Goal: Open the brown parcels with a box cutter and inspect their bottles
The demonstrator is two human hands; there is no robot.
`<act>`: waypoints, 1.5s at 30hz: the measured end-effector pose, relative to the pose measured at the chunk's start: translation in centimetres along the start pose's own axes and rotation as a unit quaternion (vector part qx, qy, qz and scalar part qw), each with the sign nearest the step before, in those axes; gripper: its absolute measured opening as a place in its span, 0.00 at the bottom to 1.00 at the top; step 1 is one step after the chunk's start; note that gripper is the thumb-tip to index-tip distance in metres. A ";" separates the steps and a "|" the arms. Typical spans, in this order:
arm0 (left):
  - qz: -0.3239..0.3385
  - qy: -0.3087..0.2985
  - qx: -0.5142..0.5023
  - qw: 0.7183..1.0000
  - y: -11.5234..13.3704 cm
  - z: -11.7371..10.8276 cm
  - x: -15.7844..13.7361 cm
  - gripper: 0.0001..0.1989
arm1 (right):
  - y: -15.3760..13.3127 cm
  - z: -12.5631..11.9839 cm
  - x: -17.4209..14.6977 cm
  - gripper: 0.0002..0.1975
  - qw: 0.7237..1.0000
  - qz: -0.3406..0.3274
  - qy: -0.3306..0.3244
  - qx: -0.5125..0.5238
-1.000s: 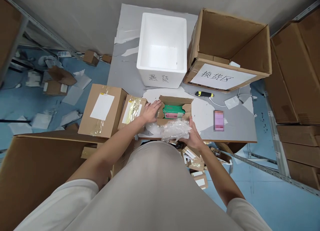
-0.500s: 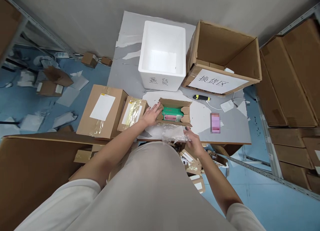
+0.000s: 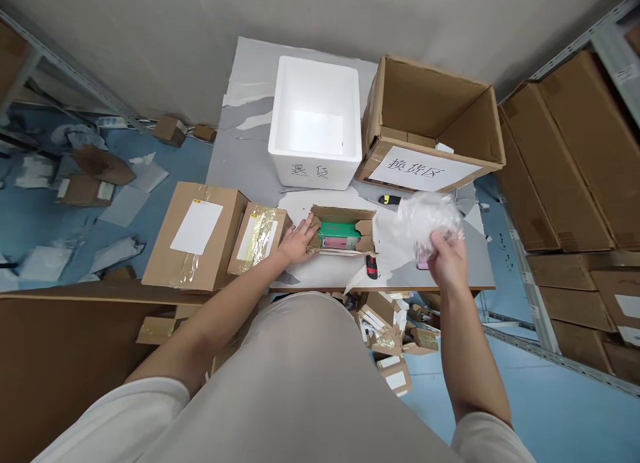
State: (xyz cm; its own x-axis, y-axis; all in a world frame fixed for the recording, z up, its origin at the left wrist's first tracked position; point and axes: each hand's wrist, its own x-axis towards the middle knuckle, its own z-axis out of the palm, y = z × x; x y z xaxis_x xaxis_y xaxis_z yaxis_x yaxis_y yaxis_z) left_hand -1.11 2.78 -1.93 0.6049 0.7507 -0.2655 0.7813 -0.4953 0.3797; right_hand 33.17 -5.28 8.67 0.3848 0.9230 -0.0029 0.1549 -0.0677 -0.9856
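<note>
A small open cardboard box (image 3: pixel 345 214) lies on the table, holding a green and pink package (image 3: pixel 340 234). My left hand (image 3: pixel 299 239) rests against the box's left end, its fingers stretched out and apart. Crumpled clear plastic wrap (image 3: pixel 427 216) is gripped in my right hand (image 3: pixel 449 256), raised over the table's right side. Beneath the wrap, a pink-purple item (image 3: pixel 423 259) is mostly covered. A red and black utility knife (image 3: pixel 371 267) lies by the box's front right corner. Beyond the box, the yellow and black knife (image 3: pixel 390 199) is partly covered by the wrap.
A white foam box (image 3: pixel 315 173) and a large open carton (image 3: pixel 430 171) stand at the back. Two taped parcels, one larger (image 3: pixel 200 233) and one smaller (image 3: pixel 257 239), sit at the left. Shelved cartons (image 3: pixel 575 163) line the right; discarded boxes (image 3: pixel 385 323) lie below the table edge.
My right hand has lifted the plastic wrap from in front of the small box and carried it right. The red and black knife has come into sight. My left hand stays at the box.
</note>
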 end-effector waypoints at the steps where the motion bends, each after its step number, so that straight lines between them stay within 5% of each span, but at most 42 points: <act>1: -0.003 -0.006 -0.005 1.000 0.0 -0.2 0.0 0.42 | 0.6 0.1 1.7 0.21 0.998 -0.029 0.047 -0.003; 4: 0.001 -0.027 -0.021 0.999 -0.2 -1.2 -0.2 0.47 | 3.4 1.4 6.2 0.21 0.977 -0.127 0.134 -0.111; 7: 0.021 -0.061 -0.039 0.997 -0.6 -2.4 -0.8 0.45 | 6.6 3.9 9.5 0.18 0.947 -0.149 0.144 -0.246; 13: -0.020 -0.074 -0.128 0.989 -0.9 -3.2 -1.2 0.30 | 8.1 8.0 11.7 0.23 0.901 -0.184 -0.106 -0.378; 16: -0.063 -0.012 -0.152 0.986 -0.3 -3.0 -0.5 0.27 | 6.2 8.2 10.2 0.25 0.884 -0.226 -0.099 -0.397; 18: -0.075 0.030 -0.116 0.990 0.3 -3.1 0.3 0.27 | 4.9 8.3 8.5 0.23 0.864 -0.253 -0.168 -0.402; 20: -0.042 0.038 -0.050 0.997 0.9 -3.3 1.3 0.25 | 4.2 8.8 6.8 0.19 0.805 -0.267 -0.323 -0.419; 23: 0.098 -0.033 0.015 0.994 1.9 -3.3 2.9 0.16 | 4.7 10.2 5.1 0.15 0.673 -0.260 -0.499 -0.480; 25: 0.167 -0.093 0.030 0.981 2.5 -3.0 3.8 0.11 | 5.5 11.0 4.4 0.11 0.601 -0.261 -0.536 -0.532; 28: 0.176 -0.126 0.053 0.975 3.1 -2.8 4.7 0.12 | 6.0 11.6 3.9 0.11 0.552 -0.291 -0.522 -0.581; 34: 0.153 -0.060 0.125 0.978 3.3 -5.0 3.5 0.27 | 3.7 9.7 4.3 0.14 0.555 -0.339 -0.477 -0.592; 38: 0.042 -0.011 0.174 0.984 2.5 -5.6 0.8 0.37 | 4.1 6.6 3.9 0.14 0.609 -0.309 -0.416 -0.600; 45: -0.059 -0.032 0.131 0.989 2.0 -2.1 -0.6 0.61 | 7.5 3.3 2.8 0.27 0.678 -0.229 -0.381 -0.585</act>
State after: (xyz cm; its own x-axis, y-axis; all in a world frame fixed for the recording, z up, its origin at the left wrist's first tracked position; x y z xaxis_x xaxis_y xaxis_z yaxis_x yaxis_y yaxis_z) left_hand -0.28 2.25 0.90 0.5092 0.7847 -0.3534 0.8549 -0.5086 0.1025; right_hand 32.37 -1.95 0.73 -0.4599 0.8465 -0.2681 0.8874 0.4488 -0.1052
